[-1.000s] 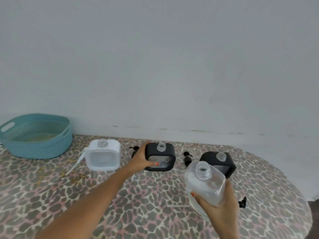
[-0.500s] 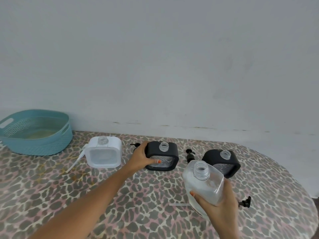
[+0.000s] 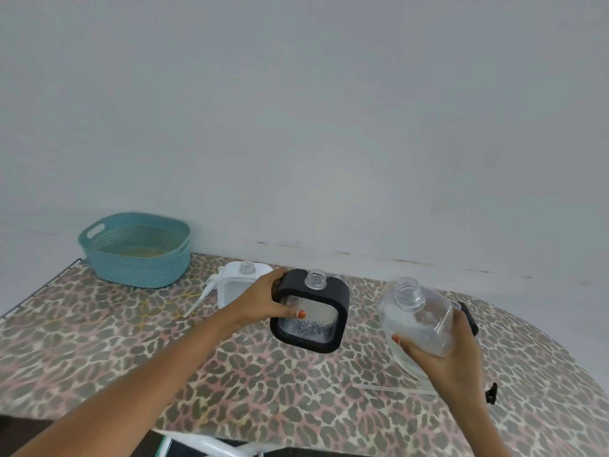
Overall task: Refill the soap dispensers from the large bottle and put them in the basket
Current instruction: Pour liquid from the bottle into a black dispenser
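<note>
A teal woven plastic basket [image 3: 138, 270] stands far left on the leopard-print worktop [image 3: 99, 341]. The left hand [image 3: 263, 301], fingers curled, grips the black-framed clear square dispenser [image 3: 309, 316] by its corner, with the open neck up. The right hand [image 3: 451, 357], fingers wrapped, holds the large clear plastic bottle [image 3: 417, 319], its neck tilted up and to the left. The bottle is probably heavy and slick, so it is best gripped low on the body.

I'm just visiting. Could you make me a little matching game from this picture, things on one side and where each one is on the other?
Things:
1. basket
2. white dispenser
3. black dispenser
4. large clear bottle

Places:
A. gripped in the right hand
B. standing at the far left of the table
C. gripped in the left hand
D. standing on the table just behind the left hand

Pairs: 1-B, 2-D, 3-C, 4-A
</note>
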A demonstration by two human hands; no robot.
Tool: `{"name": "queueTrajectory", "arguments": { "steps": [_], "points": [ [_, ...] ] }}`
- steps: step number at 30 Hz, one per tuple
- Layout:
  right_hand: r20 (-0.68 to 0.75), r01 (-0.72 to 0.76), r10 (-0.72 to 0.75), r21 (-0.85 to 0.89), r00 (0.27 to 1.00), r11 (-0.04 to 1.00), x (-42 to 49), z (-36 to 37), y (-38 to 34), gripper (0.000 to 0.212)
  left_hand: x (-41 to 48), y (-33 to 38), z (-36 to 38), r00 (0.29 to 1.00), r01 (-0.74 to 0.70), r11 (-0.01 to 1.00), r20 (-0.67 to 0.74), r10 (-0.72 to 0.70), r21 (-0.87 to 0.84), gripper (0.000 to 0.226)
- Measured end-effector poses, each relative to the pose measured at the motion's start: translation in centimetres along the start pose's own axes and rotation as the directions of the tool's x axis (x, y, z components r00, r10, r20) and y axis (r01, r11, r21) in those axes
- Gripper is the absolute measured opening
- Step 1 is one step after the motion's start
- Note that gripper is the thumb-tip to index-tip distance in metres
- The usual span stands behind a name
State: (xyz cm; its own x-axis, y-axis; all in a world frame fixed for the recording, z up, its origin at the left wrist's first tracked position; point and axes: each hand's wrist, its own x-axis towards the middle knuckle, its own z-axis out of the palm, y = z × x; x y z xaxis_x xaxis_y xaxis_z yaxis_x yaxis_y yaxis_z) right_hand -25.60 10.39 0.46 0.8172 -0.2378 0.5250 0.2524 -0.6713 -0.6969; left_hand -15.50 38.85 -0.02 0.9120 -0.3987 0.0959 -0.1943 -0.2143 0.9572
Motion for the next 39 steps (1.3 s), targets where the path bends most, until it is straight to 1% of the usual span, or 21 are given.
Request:
{"name": "queueTrajectory", "arguments": {
  "steps": [4,7,10,14,20,23,26,30,39],
  "points": [
    [0.018,0.086,-0.085,-0.075,0.996,0.994,0.9,0.2,-1.9,0.065,-2.6,0.5,-1.6,1.000,-0.012,0.999,0.012,0.012,0.032,0.048],
    [0.075,0.147,-0.140,-0.088,0.987,0.985,1.3,0.8,-3.1,0.067,-4.1,0.9,-2.4,0.999,-0.017,0.998,0.031,0.016,0.061,0.043],
    [0.133,0.211,-0.198,-0.092,0.971,0.973,1.8,1.6,-4.1,0.070,-5.2,1.1,-3.0,0.999,-0.025,0.999,0.049,0.023,0.040,0.045],
    [0.189,0.295,-0.269,-0.128,0.944,0.947,2.3,2.5,-5.4,0.069,-6.6,1.1,-3.4,0.998,-0.033,0.999,0.059,0.033,0.003,0.050],
    [0.216,0.446,-0.404,-0.207,0.889,0.871,3.0,3.5,-7.1,0.064,-7.7,0.8,-3.6,0.999,-0.035,0.999,0.025,0.035,0.019,0.055],
    [0.235,0.550,-0.501,-0.255,0.833,0.795,3.4,4.0,-7.7,0.063,-7.9,0.7,-3.6,0.999,-0.031,0.999,0.023,0.031,0.023,0.057],
    [0.263,0.613,-0.555,-0.271,0.789,0.742,3.8,4.3,-8.1,0.062,-7.8,0.6,-3.6,0.999,-0.025,0.999,0.027,0.024,0.032,0.058],
    [0.289,0.673,-0.608,-0.302,0.739,0.675,4.1,4.6,-8.1,0.060,-7.8,0.4,-3.6,0.999,-0.011,1.000,0.030,0.010,0.026,0.060],
    [0.328,0.738,-0.663,-0.363,0.673,0.569,4.8,4.9,-8.0,0.058,-7.7,-0.1,-3.5,0.999,-0.002,0.999,0.041,0.000,0.033,0.058]
  ]
}}
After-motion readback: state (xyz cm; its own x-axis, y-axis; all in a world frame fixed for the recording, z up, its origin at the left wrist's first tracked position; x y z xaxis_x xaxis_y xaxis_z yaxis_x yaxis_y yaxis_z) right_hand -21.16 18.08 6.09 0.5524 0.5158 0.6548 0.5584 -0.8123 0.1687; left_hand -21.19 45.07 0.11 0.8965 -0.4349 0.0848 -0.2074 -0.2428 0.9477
